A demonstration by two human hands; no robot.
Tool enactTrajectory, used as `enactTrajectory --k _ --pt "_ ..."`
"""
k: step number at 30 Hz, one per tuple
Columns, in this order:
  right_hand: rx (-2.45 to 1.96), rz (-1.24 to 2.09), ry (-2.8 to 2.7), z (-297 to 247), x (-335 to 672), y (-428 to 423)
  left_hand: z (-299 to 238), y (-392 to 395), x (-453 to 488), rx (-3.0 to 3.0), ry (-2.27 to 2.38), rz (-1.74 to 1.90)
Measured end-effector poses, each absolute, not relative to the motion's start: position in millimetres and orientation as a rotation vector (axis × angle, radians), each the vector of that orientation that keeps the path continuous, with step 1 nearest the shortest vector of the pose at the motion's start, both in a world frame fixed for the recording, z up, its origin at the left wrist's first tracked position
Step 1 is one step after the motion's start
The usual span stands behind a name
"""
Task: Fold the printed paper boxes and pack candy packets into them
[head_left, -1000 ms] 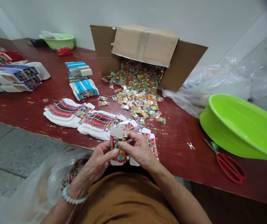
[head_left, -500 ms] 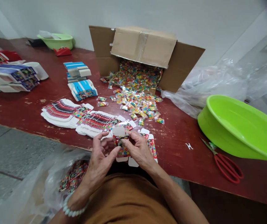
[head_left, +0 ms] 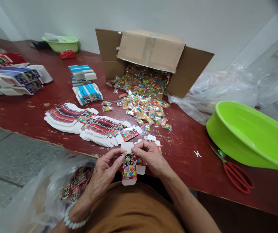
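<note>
Between my hands, over the table's front edge, is a small printed candy box (head_left: 129,165) in red and black, its white top flap standing up and a white flap showing at the bottom. My left hand (head_left: 108,170) pinches its upper left side between thumb and fingers. At the upper right, by the top flap, my right hand (head_left: 150,157) pinches the box with thumb and forefinger. More flat red boxes (head_left: 155,139) lie partly hidden behind my right hand. A fanned row of flat red boxes (head_left: 102,126) lies just beyond my hands.
Small candy packets (head_left: 143,108) spill from an open cardboard carton (head_left: 150,48). Blue boxes (head_left: 87,92) and purple boxes (head_left: 15,79) are stacked left. A green basin (head_left: 238,139) and red-handled scissors (head_left: 238,176) sit right. A plastic bag (head_left: 49,184) with red boxes hangs below left.
The box in my hands has moved down and nearer to me, and more of its printed front shows. My fingers have moved to its upper end by the top flap.
</note>
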State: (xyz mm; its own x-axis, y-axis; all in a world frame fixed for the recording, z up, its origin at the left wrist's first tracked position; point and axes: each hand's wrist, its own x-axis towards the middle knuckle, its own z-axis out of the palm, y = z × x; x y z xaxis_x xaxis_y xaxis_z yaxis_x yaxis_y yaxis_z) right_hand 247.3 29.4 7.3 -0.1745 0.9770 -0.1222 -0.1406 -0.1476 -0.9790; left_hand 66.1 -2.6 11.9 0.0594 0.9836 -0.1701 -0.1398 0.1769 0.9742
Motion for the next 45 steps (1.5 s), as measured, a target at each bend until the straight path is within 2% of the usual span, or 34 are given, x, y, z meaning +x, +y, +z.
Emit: enactTrajectory --k 4,9,14,17,21,26,32,42,45 --pt "-1.035 1.649 -1.126 7.8 250.7 30.9 11.3 -1.1 65.7 1.057 1.156 1.143" --pt "-0.945 1.237 -1.402 6.4 245.0 28.8 14.0 -0.3 71.5 0.825 0.995 1.213" --pt "-0.949 1.017 -1.537 6.7 244.9 28.2 19.0 -5.6 77.7 0.596 0.936 0.91" --pt "-0.963 1.191 -1.552 7.0 244.9 27.7 19.4 -4.1 80.1 0.515 0.968 0.889" --pt "-0.951 1.454 -1.271 3.7 236.5 26.1 19.8 2.1 83.0 0.488 0.944 0.961" --pt "-1.034 1.383 -1.1 0.4 225.0 22.9 24.8 3.4 88.9 0.455 0.94 1.071" --pt "-1.044 1.055 -1.373 6.5 229.1 22.3 28.1 0.3 95.5 0.396 0.958 1.223" --pt "-0.917 1.505 -1.19 4.1 233.4 33.2 28.3 4.7 88.4 0.379 0.966 1.052" --pt "-0.905 1.456 -1.252 4.9 238.4 32.6 25.2 1.7 88.8 0.443 0.852 1.009"
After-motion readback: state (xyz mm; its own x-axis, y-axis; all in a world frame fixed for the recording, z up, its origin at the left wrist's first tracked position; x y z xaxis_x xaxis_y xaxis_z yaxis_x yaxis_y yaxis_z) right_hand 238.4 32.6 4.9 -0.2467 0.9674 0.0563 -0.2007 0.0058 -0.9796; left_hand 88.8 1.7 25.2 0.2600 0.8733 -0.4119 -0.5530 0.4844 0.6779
